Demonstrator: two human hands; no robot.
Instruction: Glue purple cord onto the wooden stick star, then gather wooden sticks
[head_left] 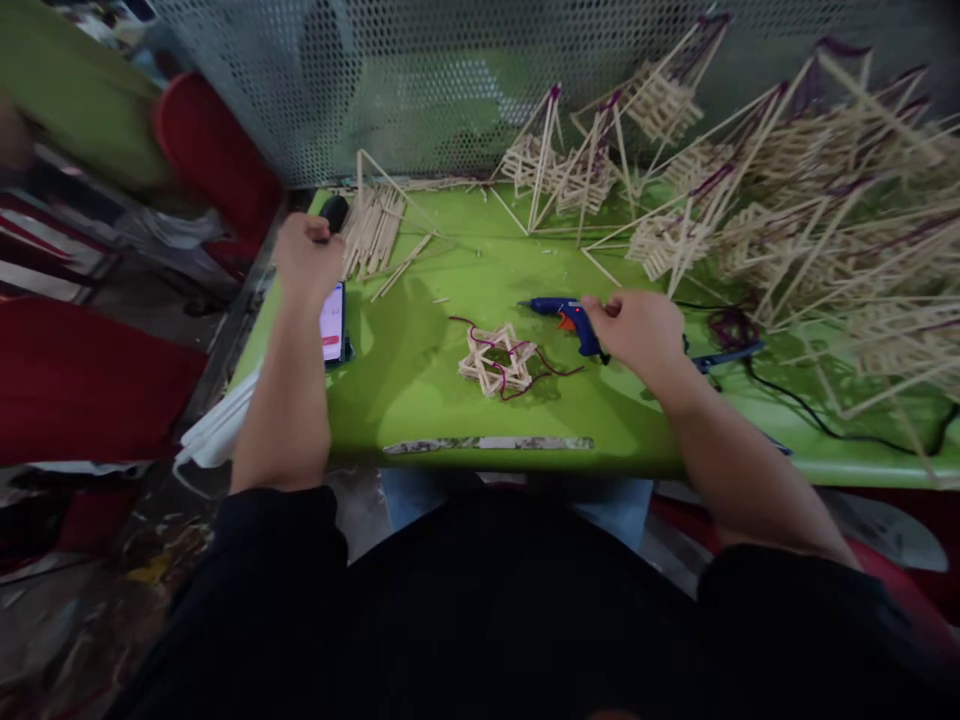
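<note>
A blue hot glue gun with an orange trigger points left over the green table. My right hand is closed at its rear end, the fingertips partly hidden. To the left of the gun lies a star-shaped frame of light wooden sticks, with purple string threaded through it. My left hand is raised at the table's left side, its fingers curled together; what they hold, if anything, is hidden. Beside it are a black rounded object and a pile of loose sticks.
A lit phone lies under my left forearm. Finished-looking stick hangings with purple string crowd the table's right and back. Scissors and a black cable lie right of my right hand. A perforated metal panel stands behind.
</note>
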